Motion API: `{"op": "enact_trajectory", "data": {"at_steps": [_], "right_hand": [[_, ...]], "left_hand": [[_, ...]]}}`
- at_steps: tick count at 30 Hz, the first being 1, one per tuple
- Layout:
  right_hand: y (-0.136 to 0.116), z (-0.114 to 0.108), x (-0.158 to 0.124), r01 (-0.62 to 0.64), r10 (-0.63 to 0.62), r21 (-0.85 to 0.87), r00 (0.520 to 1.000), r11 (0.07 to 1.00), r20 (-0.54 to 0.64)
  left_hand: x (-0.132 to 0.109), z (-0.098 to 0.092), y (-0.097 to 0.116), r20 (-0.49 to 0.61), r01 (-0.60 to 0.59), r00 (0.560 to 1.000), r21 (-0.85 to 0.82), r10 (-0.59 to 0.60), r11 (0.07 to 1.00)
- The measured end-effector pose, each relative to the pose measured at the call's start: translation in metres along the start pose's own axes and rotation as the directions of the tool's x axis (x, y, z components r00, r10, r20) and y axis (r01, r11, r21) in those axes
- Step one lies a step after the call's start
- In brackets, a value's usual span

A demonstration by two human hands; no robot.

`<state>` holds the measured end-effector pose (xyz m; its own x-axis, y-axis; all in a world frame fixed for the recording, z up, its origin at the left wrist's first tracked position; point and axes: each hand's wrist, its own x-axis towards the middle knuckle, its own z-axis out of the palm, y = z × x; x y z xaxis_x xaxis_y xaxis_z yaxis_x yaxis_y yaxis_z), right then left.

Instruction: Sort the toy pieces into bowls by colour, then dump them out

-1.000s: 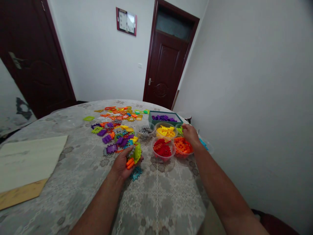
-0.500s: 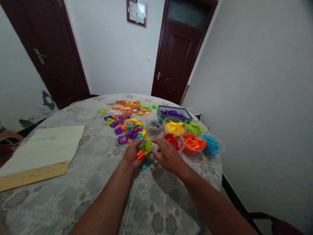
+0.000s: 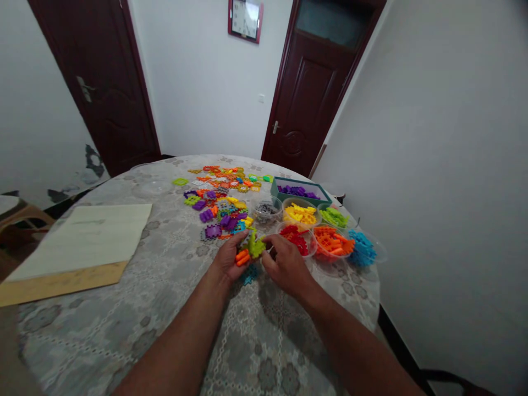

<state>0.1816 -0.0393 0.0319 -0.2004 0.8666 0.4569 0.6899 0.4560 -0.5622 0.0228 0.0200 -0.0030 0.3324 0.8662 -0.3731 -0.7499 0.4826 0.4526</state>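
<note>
Back beside the clear red-filled plastic bowl (image 3: 315,243), the right hand (image 3: 286,267) pinches the lime-green toothed plastic piece (image 3: 256,246) clutched by the left hand (image 3: 226,261).

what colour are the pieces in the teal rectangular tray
Purple pieces, clearest in the head view.

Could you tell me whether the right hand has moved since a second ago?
Yes. The right hand left the bowl of orange pieces and came leftward, past the bowl of red pieces, to the green piece in the left hand.
</note>
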Motion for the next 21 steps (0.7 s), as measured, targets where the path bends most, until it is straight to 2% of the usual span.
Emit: {"op": "enact_trajectory", "data": {"at_steps": [4, 6, 8, 10, 12, 14, 15, 16, 18, 21], "right_hand": [[0.007, -0.041, 0.007, -0.065, 0.062, -0.043, 0.995, 0.997, -0.073], [0.024, -0.068, 0.017, -0.145, 0.124, -0.115, 0.978, 0.983, -0.171], [0.051, -0.095, 0.030, -0.251, 0.182, -0.220, 0.939, 0.943, -0.292], [0.082, -0.119, 0.045, -0.372, 0.230, -0.338, 0.891, 0.865, -0.393], [0.109, -0.137, 0.057, -0.526, 0.324, -0.424, 0.826, 0.737, -0.462], [0.127, -0.149, 0.063, -0.634, 0.405, -0.475, 0.765, 0.611, -0.501], [0.132, -0.152, 0.064, -0.656, 0.421, -0.491, 0.750, 0.573, -0.510], [0.134, -0.152, 0.063, -0.658, 0.418, -0.502, 0.748, 0.561, -0.515], [0.129, -0.146, 0.057, -0.612, 0.368, -0.505, 0.782, 0.609, -0.503], [0.102, -0.119, 0.043, -0.430, 0.255, -0.452, 0.882, 0.782, -0.398]], "left_hand": [[-0.003, 0.003, 0.004, -0.083, 0.017, 0.996, 0.012, -0.015, 1.000], [-0.003, 0.003, 0.004, -0.110, 0.005, 0.994, 0.018, -0.003, 1.000], [-0.003, 0.004, 0.004, -0.115, -0.003, 0.993, 0.031, 0.007, 1.000], [-0.002, 0.003, 0.003, -0.110, -0.013, 0.994, 0.046, 0.018, 0.999], [-0.002, 0.003, 0.003, -0.106, -0.022, 0.994, 0.059, 0.028, 0.998], [-0.002, 0.003, 0.003, -0.107, -0.021, 0.994, 0.068, 0.028, 0.997], [-0.002, 0.003, 0.003, -0.107, -0.018, 0.994, 0.071, 0.025, 0.997], [-0.002, 0.003, 0.003, -0.105, -0.015, 0.994, 0.071, 0.023, 0.997], [-0.003, 0.004, 0.003, -0.102, -0.015, 0.995, 0.069, 0.022, 0.998], [-0.004, 0.005, 0.001, -0.102, -0.020, 0.994, 0.059, 0.026, 0.998]]}}
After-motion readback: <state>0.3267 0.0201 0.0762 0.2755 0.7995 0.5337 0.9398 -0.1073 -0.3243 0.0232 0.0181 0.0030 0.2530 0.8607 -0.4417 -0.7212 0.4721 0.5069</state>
